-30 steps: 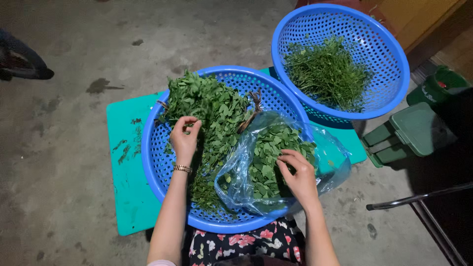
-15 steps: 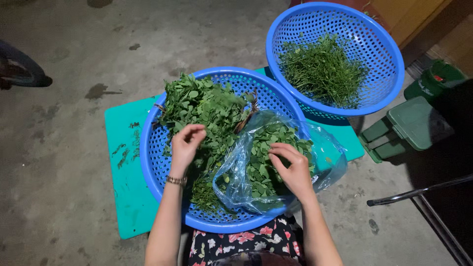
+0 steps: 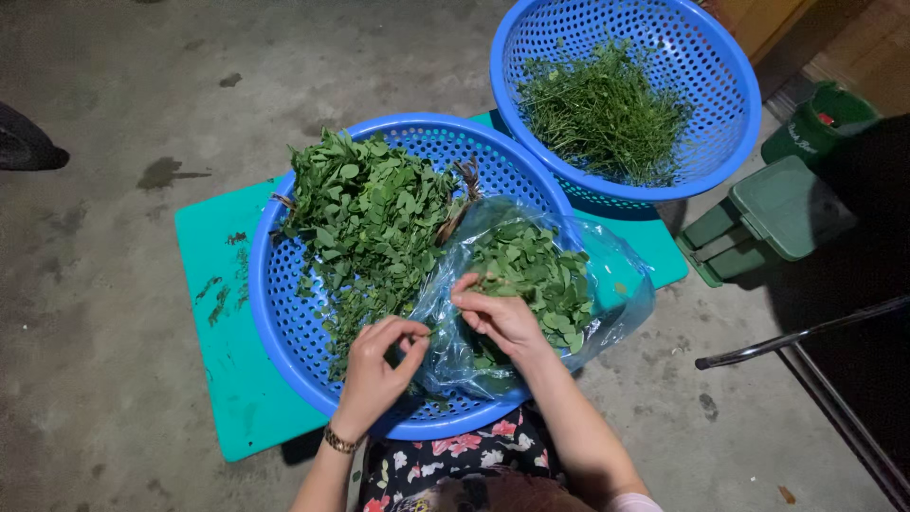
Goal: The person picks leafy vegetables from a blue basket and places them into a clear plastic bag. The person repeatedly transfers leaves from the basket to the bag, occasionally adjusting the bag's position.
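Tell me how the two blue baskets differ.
The near basket holds broad-leaved sprigs and a clear bag of leaves, with the left hand and right hand over it; the far basket holds thin bare stems, untouched. Both are round, blue and perforated.

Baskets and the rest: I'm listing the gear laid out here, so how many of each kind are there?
Blue baskets: 2, near and far
Clear bag of leaves: 1
Teal mat: 1
Green bins: 2, one lidded, one behind
Total: 6
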